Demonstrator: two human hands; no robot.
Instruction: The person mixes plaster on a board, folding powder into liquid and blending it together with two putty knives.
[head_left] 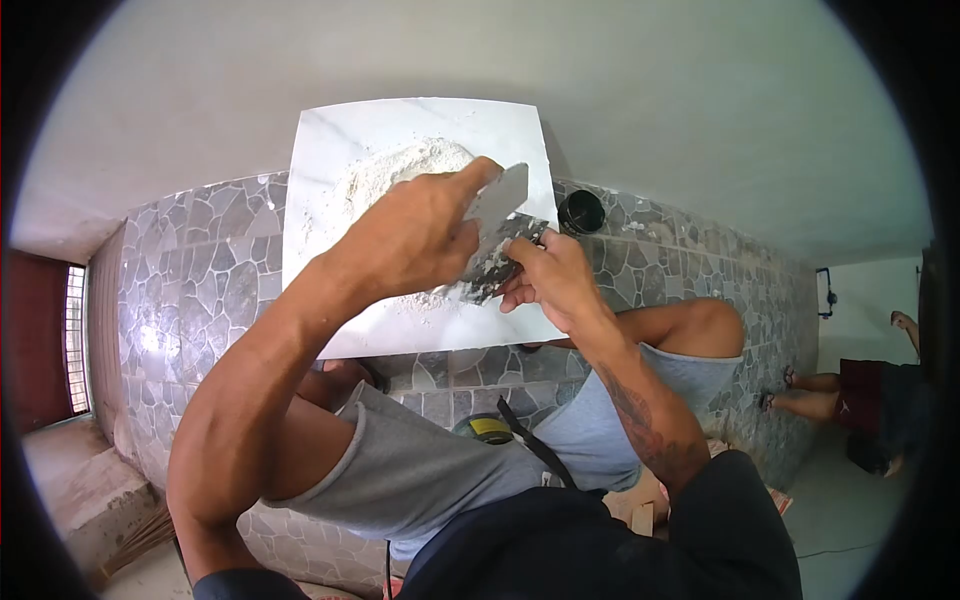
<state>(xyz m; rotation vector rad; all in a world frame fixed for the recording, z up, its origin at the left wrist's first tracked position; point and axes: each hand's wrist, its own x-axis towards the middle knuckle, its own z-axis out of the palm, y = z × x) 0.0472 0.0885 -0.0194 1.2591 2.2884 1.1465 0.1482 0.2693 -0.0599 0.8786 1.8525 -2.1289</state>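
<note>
My left hand (420,235) is closed around a putty knife (508,192), its grey metal blade pointing up and to the right. My right hand (552,277) grips a dark flat scraper (490,272) smeared with white material. The two blades are close together and overlap in view; I cannot tell whether they touch. Both hands are above a white marble-look board (440,335). A heap of white powder (400,165) lies on the board, partly hidden behind my left hand and forearm.
A black round container (581,212) stands right of the board on the grey stone-pattern floor (210,250). A plain wall (470,50) rises behind the board. A round item with a yellow label (488,428) sits between my legs. Another person (870,405) is at the far right.
</note>
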